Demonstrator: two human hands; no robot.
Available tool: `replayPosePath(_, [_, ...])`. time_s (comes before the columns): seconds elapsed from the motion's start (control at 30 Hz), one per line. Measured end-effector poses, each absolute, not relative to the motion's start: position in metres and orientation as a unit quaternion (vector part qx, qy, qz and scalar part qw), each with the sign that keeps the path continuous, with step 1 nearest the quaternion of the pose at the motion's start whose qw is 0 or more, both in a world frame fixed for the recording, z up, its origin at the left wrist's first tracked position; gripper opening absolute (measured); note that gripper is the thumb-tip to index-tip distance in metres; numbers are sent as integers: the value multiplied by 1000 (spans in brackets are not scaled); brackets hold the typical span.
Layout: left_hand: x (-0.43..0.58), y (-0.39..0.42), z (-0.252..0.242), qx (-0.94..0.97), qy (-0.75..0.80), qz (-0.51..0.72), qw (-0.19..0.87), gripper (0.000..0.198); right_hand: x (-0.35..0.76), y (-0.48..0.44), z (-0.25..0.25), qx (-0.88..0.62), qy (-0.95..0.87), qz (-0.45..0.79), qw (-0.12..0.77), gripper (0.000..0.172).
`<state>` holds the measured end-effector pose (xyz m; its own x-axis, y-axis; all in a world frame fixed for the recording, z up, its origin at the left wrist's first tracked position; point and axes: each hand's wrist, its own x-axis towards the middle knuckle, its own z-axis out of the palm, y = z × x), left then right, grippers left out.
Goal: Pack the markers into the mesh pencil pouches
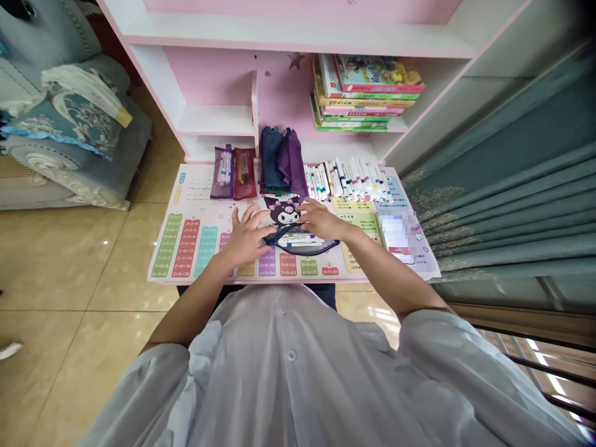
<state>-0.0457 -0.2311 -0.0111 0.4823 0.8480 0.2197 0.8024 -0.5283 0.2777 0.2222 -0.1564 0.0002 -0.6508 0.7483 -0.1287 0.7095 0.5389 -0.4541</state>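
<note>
A dark navy mesh zip pouch [307,251] lies near the front of the desk, its long side facing me. Several white markers [298,239] show inside it. At the pouch's left end is my left hand [246,237], thumb and index finger closed on the corner while the other fingers spread out. From the right, my right hand [322,220] reaches over the pouch with bent fingers at its upper edge; the thumb is mostly hidden. Just beyond the fingers, a black-and-white cartoon character [285,212] is printed on the desk covering.
Loose white markers [349,179] lie in a row at the back right. Navy and purple mesh pouches [282,160] are piled beside them. Farther left are a filled purple pouch [223,172] and red pouch [244,174]. A phone [395,237] lies right; books [367,93] fill a shelf.
</note>
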Motion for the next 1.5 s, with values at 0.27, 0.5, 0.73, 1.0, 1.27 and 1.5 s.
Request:
replayPosePath(0.27, [-38, -239, -20, 811, 528, 234, 95, 13, 219, -136, -1, -359, -899, 250, 24, 24])
replayPosePath(0.5, [-32, -240, -22, 668, 664, 312, 122, 19, 195, -138, 13, -449, -868, 214, 14, 26])
replayPosePath(0.73, [-38, -255, -15, 710, 641, 264, 127, 17, 176, -150, 20, -445, -867, 226, 7, 25])
replayPosePath(1.0, [-40, -260, -16, 736, 623, 240, 110, 15, 161, -191, 21, -436, -868, 172, 161, 31])
replayPosePath(1.27, [-40, -261, -19, 734, 625, 247, 99, 9, 141, -196, 35, -379, -900, 210, 44, 27])
replayPosePath(1.5, [-39, -263, -15, 732, 625, 246, 109, 14, 138, -193, 40, -403, -880, 245, 62, 15])
